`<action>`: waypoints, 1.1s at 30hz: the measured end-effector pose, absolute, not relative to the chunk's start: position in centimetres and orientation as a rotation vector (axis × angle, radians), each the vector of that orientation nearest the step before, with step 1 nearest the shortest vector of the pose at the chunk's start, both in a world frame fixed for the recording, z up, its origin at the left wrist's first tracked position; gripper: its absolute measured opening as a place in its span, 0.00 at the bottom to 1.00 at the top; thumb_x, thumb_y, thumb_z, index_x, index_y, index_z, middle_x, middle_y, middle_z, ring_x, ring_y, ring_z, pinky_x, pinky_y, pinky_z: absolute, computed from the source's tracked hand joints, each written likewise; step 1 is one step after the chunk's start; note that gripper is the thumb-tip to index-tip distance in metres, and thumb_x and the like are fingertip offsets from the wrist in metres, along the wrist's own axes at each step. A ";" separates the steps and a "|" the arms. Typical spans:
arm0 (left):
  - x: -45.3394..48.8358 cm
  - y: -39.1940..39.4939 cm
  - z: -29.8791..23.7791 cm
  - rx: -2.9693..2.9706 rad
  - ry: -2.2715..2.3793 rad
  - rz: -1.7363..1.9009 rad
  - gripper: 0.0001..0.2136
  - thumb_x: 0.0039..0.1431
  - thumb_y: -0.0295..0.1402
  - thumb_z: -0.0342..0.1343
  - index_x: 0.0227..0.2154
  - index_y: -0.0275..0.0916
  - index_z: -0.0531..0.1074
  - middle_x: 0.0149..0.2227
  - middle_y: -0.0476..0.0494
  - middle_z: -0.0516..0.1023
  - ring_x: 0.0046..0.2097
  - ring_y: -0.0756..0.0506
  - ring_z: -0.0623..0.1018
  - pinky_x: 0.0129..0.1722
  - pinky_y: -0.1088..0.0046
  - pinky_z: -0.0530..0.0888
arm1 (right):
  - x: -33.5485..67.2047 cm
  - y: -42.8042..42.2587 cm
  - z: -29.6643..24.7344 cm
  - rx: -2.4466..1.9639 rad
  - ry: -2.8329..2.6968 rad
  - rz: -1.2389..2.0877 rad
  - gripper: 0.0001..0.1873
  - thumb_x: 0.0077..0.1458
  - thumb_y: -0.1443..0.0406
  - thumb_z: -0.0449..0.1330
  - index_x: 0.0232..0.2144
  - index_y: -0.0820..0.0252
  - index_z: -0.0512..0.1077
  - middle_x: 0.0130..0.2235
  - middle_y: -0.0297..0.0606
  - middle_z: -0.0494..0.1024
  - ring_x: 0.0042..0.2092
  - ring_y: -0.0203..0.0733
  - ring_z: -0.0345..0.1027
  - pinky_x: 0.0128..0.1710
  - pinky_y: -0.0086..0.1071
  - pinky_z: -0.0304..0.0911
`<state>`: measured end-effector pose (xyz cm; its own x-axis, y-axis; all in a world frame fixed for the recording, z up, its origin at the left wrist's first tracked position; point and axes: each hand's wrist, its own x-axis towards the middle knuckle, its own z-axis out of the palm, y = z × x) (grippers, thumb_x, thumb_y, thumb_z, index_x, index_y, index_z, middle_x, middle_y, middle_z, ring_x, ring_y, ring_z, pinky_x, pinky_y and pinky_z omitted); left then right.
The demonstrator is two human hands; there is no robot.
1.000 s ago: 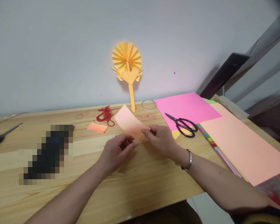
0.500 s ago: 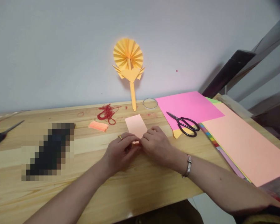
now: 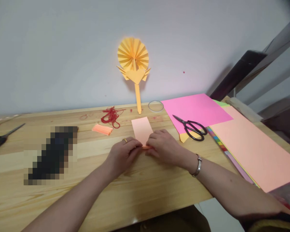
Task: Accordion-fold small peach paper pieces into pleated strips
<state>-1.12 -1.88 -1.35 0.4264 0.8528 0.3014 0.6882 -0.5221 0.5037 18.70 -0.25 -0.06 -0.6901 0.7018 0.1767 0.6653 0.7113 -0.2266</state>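
A narrow strip of peach paper (image 3: 142, 129) lies flat on the wooden table (image 3: 140, 190), its far end pointing at the wall. My left hand (image 3: 122, 153), with a ring on one finger, and my right hand (image 3: 164, 145), with a bracelet at the wrist, meet at the strip's near end. Both hands' fingers are bent and pinch the folded near edge of the paper.
A yellow paper fan (image 3: 133, 71) leans on the wall. Red thread (image 3: 110, 116), a small pleated peach piece (image 3: 102, 129) and a clear ring (image 3: 155, 106) lie behind the strip. Black scissors (image 3: 191, 128) rest on pink paper (image 3: 195, 109) beside large peach sheets (image 3: 253, 148). Other scissors (image 3: 0, 138) lie far left.
The strip was held up in the air by both hands; it has been laid flat on the table and my fingers have closed on its near edge.
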 end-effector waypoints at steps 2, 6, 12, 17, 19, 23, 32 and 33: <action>-1.4 -1.7 -1.5 2.396 1.356 0.750 0.08 0.59 0.32 0.47 0.33 0.41 0.72 0.33 0.47 0.77 0.34 0.49 0.76 0.33 0.74 0.71 | 19.2 0.0 0.3 -1.139 -2.690 0.283 0.06 0.52 0.63 0.60 0.28 0.61 0.72 0.32 0.37 0.75 0.37 0.39 0.65 0.36 0.32 0.51; -1.7 -1.4 -1.8 2.391 1.379 0.712 0.09 0.60 0.31 0.47 0.37 0.40 0.72 0.36 0.46 0.77 0.36 0.48 0.76 0.36 0.73 0.71 | 19.9 0.5 0.8 -1.171 -2.648 0.429 0.03 0.51 0.68 0.58 0.29 0.59 0.73 0.31 0.33 0.75 0.34 0.36 0.64 0.32 0.30 0.51; -1.8 -1.5 -1.7 2.394 1.395 0.646 0.10 0.61 0.32 0.46 0.36 0.40 0.73 0.36 0.46 0.77 0.37 0.48 0.75 0.37 0.72 0.70 | 20.1 0.5 1.1 -1.275 -2.552 0.497 0.04 0.50 0.68 0.57 0.28 0.59 0.73 0.29 0.33 0.75 0.32 0.36 0.63 0.30 0.29 0.51; -1.8 -1.5 -1.7 2.389 1.374 0.640 0.10 0.61 0.31 0.46 0.36 0.40 0.73 0.36 0.46 0.76 0.36 0.48 0.75 0.36 0.72 0.70 | 20.3 0.8 0.7 -1.344 -2.464 0.667 0.07 0.52 0.68 0.55 0.29 0.58 0.74 0.32 0.33 0.77 0.34 0.35 0.66 0.32 0.28 0.54; -1.7 -1.6 -1.6 2.385 1.364 0.636 0.10 0.61 0.31 0.46 0.36 0.40 0.73 0.35 0.46 0.76 0.36 0.48 0.75 0.36 0.72 0.69 | 20.4 1.1 0.5 -1.367 -2.442 0.722 0.08 0.52 0.68 0.54 0.29 0.57 0.74 0.32 0.32 0.77 0.34 0.36 0.67 0.33 0.28 0.55; -1.6 -1.8 -1.4 2.358 1.360 0.596 0.09 0.59 0.31 0.47 0.33 0.40 0.73 0.33 0.48 0.77 0.34 0.49 0.74 0.34 0.73 0.68 | 20.5 1.5 0.2 -1.383 -2.447 0.769 0.09 0.51 0.69 0.55 0.28 0.58 0.75 0.32 0.33 0.78 0.35 0.37 0.67 0.34 0.29 0.56; -1.3 -2.1 -1.0 2.316 1.349 0.509 0.09 0.58 0.31 0.48 0.34 0.41 0.73 0.34 0.49 0.77 0.34 0.49 0.75 0.33 0.73 0.68 | 20.4 1.3 0.4 -1.323 -2.620 0.660 0.08 0.53 0.71 0.53 0.26 0.60 0.72 0.32 0.36 0.76 0.36 0.38 0.65 0.34 0.29 0.54; -1.3 -2.1 -1.0 2.313 1.343 0.516 0.09 0.58 0.31 0.48 0.34 0.41 0.74 0.34 0.49 0.77 0.34 0.49 0.75 0.33 0.73 0.68 | 20.4 1.2 0.5 -1.318 -2.636 0.640 0.08 0.53 0.71 0.53 0.26 0.60 0.71 0.32 0.36 0.76 0.36 0.38 0.64 0.34 0.29 0.53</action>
<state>-1.33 -2.06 -1.03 0.4662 0.8781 0.1077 0.7245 -0.4488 0.5230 20.37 1.24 0.46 -0.6116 0.7875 -0.0754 0.7344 0.5298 -0.4242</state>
